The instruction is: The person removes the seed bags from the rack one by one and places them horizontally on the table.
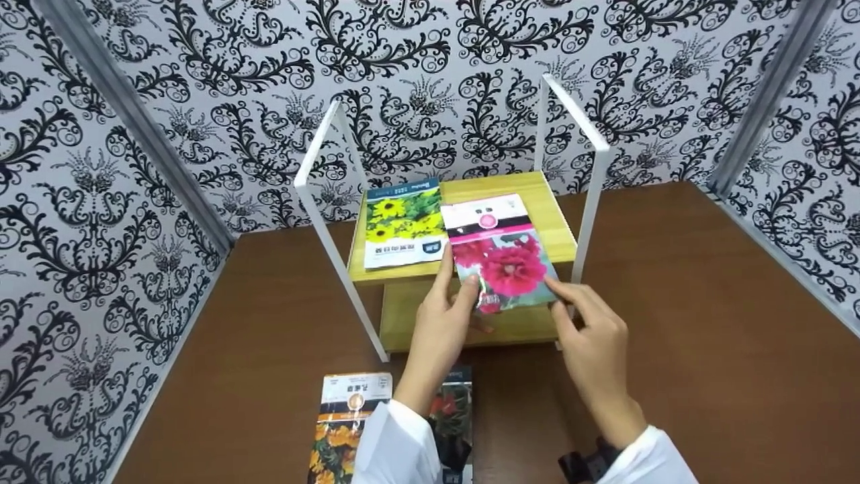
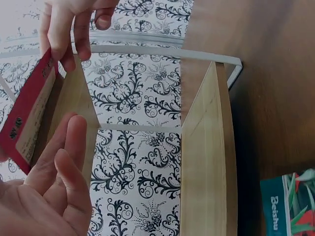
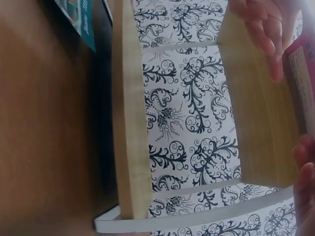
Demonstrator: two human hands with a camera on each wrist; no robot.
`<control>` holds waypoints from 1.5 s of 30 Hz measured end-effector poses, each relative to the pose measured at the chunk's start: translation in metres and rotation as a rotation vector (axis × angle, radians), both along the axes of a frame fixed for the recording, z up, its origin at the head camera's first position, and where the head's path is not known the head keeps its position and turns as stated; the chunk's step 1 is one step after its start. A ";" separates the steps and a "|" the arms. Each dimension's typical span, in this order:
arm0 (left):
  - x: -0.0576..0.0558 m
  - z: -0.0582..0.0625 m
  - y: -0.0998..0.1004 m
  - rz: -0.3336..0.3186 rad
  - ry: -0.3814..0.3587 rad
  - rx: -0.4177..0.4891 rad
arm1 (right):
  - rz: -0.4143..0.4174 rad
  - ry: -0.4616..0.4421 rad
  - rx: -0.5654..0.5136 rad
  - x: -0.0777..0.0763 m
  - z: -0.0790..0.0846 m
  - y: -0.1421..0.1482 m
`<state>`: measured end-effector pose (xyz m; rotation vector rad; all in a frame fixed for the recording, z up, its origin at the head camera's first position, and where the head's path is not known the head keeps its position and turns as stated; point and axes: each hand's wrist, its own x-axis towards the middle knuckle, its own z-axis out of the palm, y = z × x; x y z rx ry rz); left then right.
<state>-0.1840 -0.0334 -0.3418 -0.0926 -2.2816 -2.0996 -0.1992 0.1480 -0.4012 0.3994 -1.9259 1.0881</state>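
Observation:
Both hands hold a seed packet (image 1: 507, 265) with a large pink flower above the front right part of a small shelf's upper board (image 1: 544, 215). My left hand (image 1: 440, 323) has its thumb on the packet's face at the lower left, with a finger along the left edge. At the lower right corner, my right hand (image 1: 594, 336) pinches the packet between thumb and fingers. The left wrist view shows the packet's red-edged back (image 2: 29, 110), with several left fingers extended beneath it. A yellow-flower seed packet (image 1: 403, 225) lies on the board's left side.
White metal frames (image 1: 591, 195) rise at both shelf sides, and a lower board (image 1: 410, 316) sits underneath. On the brown table (image 1: 262, 349) in front lie an orange-flower packet (image 1: 336, 430) and a red-flower packet (image 1: 453, 407), partly covered by the left sleeve. Patterned walls (image 1: 416, 87) stand behind and beside.

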 end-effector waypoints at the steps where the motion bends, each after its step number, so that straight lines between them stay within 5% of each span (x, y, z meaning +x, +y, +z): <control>1: 0.000 -0.001 0.000 0.005 0.014 -0.005 | 0.019 0.011 -0.012 0.004 0.000 0.001; 10: 0.007 -0.026 -0.002 -0.027 0.215 0.106 | 0.105 0.123 -0.114 0.036 -0.001 0.000; 15: 0.018 -0.027 0.007 -0.043 0.251 0.150 | 0.105 0.142 -0.192 0.046 -0.018 0.006; 22: 0.038 -0.038 0.009 0.064 0.232 0.115 | 0.275 0.207 -0.317 0.055 -0.034 0.002; 31: 0.051 -0.091 0.005 0.145 0.154 0.068 | 0.403 0.071 -0.525 0.061 -0.057 -0.002; 37: 0.067 -0.096 0.009 0.148 0.135 0.096 | 0.488 0.018 -0.663 0.058 -0.069 0.005; 41: 0.074 -0.096 0.010 0.137 0.090 0.158 | 0.461 -0.081 -0.736 0.058 -0.077 0.007; 45: 0.074 -0.110 0.006 0.100 0.056 0.187 | 0.441 -0.215 -0.743 0.053 -0.090 0.010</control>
